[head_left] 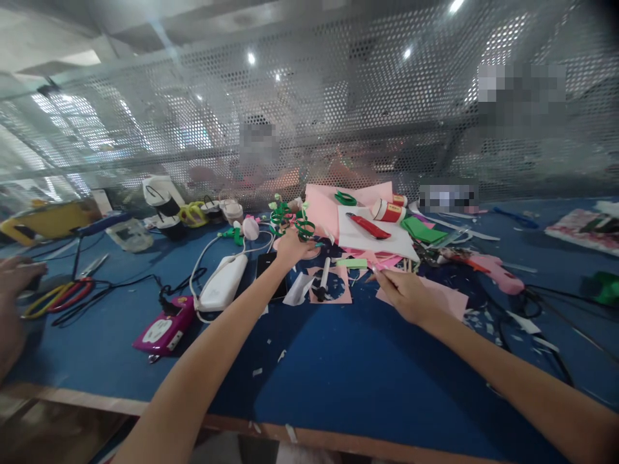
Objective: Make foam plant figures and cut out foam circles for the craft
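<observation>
My left hand (pixel 291 249) reaches to the middle of the table, its fingers closed at the foot of a green curled-paper plant (pixel 279 218). A round pink base (pixel 312 253) shows partly under the fingers. My right hand (pixel 403 293) is closed in a pinch at the edge of some pink paper (pixel 385 260); the exact grip is partly hidden. Between the hands are a light green strip (pixel 352 263), a white glue stick (pixel 325 274) and a pink sheet (pixel 344 290) with a round hole. A red utility knife (pixel 370 227) lies on white paper (pixel 344 237) behind them.
A white power bank (pixel 223 283), purple device (pixel 167 325) and scissors (pixel 72 293) lie left, near another person's hand (pixel 19 277). A pink glue gun (pixel 493 270) and its cord are at right. Paper cups (pixel 387 211) lie at the back before a perforated metal screen (pixel 333 116).
</observation>
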Tool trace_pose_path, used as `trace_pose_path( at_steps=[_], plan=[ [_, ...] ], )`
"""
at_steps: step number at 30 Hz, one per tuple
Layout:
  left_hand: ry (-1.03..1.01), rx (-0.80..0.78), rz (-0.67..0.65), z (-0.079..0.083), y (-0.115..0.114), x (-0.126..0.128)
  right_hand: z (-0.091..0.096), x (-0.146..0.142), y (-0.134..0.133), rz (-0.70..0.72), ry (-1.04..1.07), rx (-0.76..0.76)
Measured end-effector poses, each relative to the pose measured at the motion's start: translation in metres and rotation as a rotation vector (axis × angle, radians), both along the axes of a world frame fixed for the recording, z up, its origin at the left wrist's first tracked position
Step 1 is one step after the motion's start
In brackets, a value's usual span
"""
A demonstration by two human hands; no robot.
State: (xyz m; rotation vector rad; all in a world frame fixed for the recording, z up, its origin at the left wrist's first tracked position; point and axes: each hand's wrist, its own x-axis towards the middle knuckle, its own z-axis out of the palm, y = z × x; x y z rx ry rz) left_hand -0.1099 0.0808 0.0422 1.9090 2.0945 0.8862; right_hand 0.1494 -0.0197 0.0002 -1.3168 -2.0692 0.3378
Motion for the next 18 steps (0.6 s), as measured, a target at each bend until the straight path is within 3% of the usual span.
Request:
trace_pose_path(
  at_steps=[5, 18],
  plan=[
    [0.009, 0.054, -0.001, -0.014, 0.0052, -0.0063, 0.0, 0.0005, 0.0009, 0.009, -0.002, -0.005],
    [-0.026, 0.128, 0.018, -0.0096, 0.0044, -0.006, 0.0014, 0.0004, -0.0001, 0.015, -0.031, 0.006]
  ],
)
